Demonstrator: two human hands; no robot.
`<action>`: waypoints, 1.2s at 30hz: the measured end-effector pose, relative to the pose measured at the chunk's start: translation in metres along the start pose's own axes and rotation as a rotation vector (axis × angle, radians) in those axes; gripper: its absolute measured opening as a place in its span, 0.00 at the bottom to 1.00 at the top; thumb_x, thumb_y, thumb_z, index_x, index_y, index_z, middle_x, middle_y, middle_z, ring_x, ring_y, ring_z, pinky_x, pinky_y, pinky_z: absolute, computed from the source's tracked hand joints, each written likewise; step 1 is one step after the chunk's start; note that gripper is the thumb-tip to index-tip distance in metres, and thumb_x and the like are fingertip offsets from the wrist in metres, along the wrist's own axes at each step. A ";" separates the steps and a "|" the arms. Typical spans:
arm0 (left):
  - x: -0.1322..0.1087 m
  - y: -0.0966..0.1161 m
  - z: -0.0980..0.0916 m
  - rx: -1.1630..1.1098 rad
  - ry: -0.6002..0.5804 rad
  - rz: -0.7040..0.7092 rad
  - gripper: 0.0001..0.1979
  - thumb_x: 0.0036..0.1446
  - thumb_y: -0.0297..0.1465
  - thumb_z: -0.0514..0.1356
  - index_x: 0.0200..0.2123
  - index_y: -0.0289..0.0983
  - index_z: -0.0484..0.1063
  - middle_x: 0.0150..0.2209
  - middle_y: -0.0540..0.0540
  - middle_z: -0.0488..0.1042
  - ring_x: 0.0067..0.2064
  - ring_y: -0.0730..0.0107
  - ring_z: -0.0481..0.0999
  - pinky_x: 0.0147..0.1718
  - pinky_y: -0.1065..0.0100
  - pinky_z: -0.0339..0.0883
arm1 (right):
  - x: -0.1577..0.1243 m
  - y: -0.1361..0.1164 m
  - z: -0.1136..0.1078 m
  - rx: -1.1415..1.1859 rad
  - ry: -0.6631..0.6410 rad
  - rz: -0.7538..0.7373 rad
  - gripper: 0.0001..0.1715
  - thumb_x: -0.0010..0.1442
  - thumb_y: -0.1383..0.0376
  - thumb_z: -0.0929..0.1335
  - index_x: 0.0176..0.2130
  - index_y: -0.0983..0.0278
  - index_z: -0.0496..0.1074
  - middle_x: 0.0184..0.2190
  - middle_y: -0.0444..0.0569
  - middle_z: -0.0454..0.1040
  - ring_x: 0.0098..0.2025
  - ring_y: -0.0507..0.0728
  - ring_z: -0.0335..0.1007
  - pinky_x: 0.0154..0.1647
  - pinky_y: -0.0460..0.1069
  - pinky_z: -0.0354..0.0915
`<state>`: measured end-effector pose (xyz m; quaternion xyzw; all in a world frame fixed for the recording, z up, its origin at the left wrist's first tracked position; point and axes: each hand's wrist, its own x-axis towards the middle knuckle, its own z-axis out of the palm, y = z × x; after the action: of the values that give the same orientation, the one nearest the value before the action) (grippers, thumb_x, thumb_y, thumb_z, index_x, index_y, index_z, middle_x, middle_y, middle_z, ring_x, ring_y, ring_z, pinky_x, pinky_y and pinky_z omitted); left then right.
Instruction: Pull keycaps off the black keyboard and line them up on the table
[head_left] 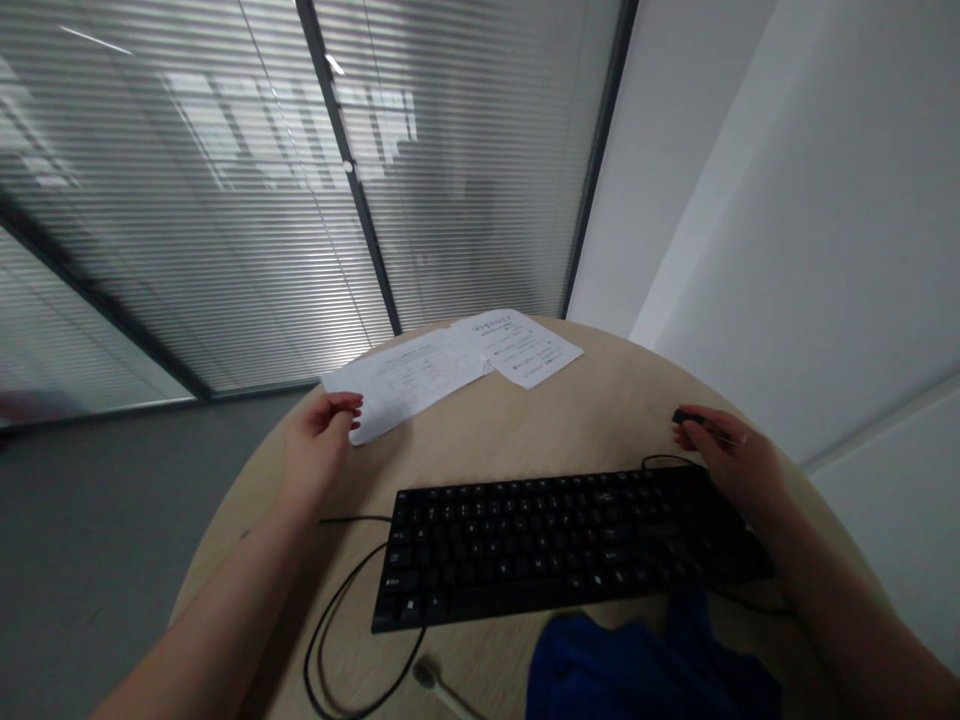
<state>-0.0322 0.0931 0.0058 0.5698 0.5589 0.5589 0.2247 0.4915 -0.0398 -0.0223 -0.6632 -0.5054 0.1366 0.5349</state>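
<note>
Here, both hands near the round table's (pixel 600 395) rim.
Left hand (pixel 319 445) curls at the paper's (pixel 409 378) corner, grip unclear; right hand (pixel 731 455) pinches a small black object (pixel 686 416) behind the keyboard (pixel 555 545); bare wood between.

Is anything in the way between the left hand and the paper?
No, nothing that shows. The left hand is right at the near corner of the paper sheet. The keyboard lies nearer the person, not between them.
</note>
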 end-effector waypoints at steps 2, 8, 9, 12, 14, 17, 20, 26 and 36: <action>-0.001 0.003 -0.001 -0.005 -0.006 -0.005 0.10 0.48 0.31 0.58 0.35 0.41 0.76 0.36 0.47 0.79 0.33 0.64 0.79 0.35 0.63 0.77 | 0.001 0.002 0.000 -0.005 -0.001 0.006 0.24 0.59 0.48 0.72 0.46 0.61 0.79 0.31 0.52 0.83 0.32 0.63 0.82 0.35 0.57 0.80; -0.001 0.003 -0.002 0.018 -0.013 -0.023 0.08 0.45 0.30 0.58 0.32 0.41 0.74 0.31 0.48 0.77 0.31 0.63 0.78 0.32 0.63 0.74 | 0.001 0.005 -0.001 0.000 -0.009 0.006 0.24 0.59 0.48 0.71 0.47 0.61 0.78 0.32 0.53 0.83 0.33 0.63 0.83 0.37 0.58 0.80; 0.000 0.002 -0.002 0.022 -0.015 -0.020 0.08 0.45 0.30 0.58 0.32 0.41 0.74 0.31 0.49 0.76 0.31 0.63 0.78 0.32 0.63 0.74 | 0.001 0.004 -0.001 0.007 -0.004 0.005 0.24 0.59 0.48 0.71 0.46 0.61 0.78 0.32 0.53 0.83 0.33 0.63 0.83 0.36 0.58 0.80; 0.001 0.002 -0.005 0.081 -0.006 0.018 0.09 0.46 0.32 0.58 0.34 0.41 0.74 0.33 0.47 0.77 0.32 0.62 0.79 0.33 0.63 0.73 | 0.000 0.000 0.000 0.013 0.001 0.014 0.24 0.58 0.47 0.72 0.45 0.61 0.79 0.31 0.53 0.83 0.32 0.63 0.82 0.36 0.58 0.80; 0.002 0.003 -0.008 0.217 -0.007 0.055 0.11 0.47 0.33 0.59 0.36 0.42 0.76 0.34 0.46 0.79 0.33 0.61 0.79 0.32 0.63 0.73 | 0.000 -0.002 0.001 0.008 0.006 0.024 0.24 0.58 0.47 0.71 0.45 0.61 0.79 0.31 0.53 0.83 0.32 0.63 0.82 0.36 0.58 0.80; 0.003 0.005 -0.014 0.520 -0.063 0.113 0.13 0.49 0.36 0.60 0.38 0.42 0.79 0.34 0.44 0.79 0.32 0.58 0.79 0.32 0.62 0.71 | 0.000 -0.004 0.001 0.001 0.012 0.020 0.24 0.58 0.47 0.71 0.45 0.61 0.79 0.30 0.53 0.83 0.31 0.63 0.82 0.34 0.57 0.80; 0.003 0.006 -0.016 0.779 -0.184 0.097 0.16 0.51 0.39 0.61 0.41 0.41 0.81 0.37 0.42 0.80 0.36 0.56 0.79 0.35 0.62 0.71 | 0.000 -0.005 0.001 -0.013 0.013 0.015 0.26 0.57 0.46 0.72 0.44 0.62 0.79 0.29 0.53 0.83 0.30 0.62 0.82 0.32 0.56 0.80; -0.001 0.014 -0.010 0.976 -0.377 0.000 0.21 0.53 0.38 0.59 0.47 0.38 0.81 0.45 0.40 0.80 0.42 0.54 0.79 0.41 0.63 0.70 | 0.000 -0.002 0.000 -0.005 -0.005 0.033 0.28 0.58 0.45 0.71 0.46 0.64 0.78 0.31 0.54 0.83 0.32 0.62 0.82 0.35 0.55 0.80; 0.003 0.001 -0.011 0.951 -0.354 0.036 0.18 0.54 0.32 0.58 0.45 0.40 0.82 0.45 0.41 0.81 0.43 0.56 0.80 0.43 0.64 0.70 | -0.001 0.000 0.002 -0.002 0.009 -0.005 0.26 0.59 0.46 0.71 0.46 0.63 0.79 0.30 0.53 0.83 0.30 0.61 0.82 0.32 0.54 0.80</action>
<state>-0.0426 0.0910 0.0105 0.7045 0.6951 0.1413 0.0220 0.4900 -0.0394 -0.0229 -0.6631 -0.5047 0.1319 0.5368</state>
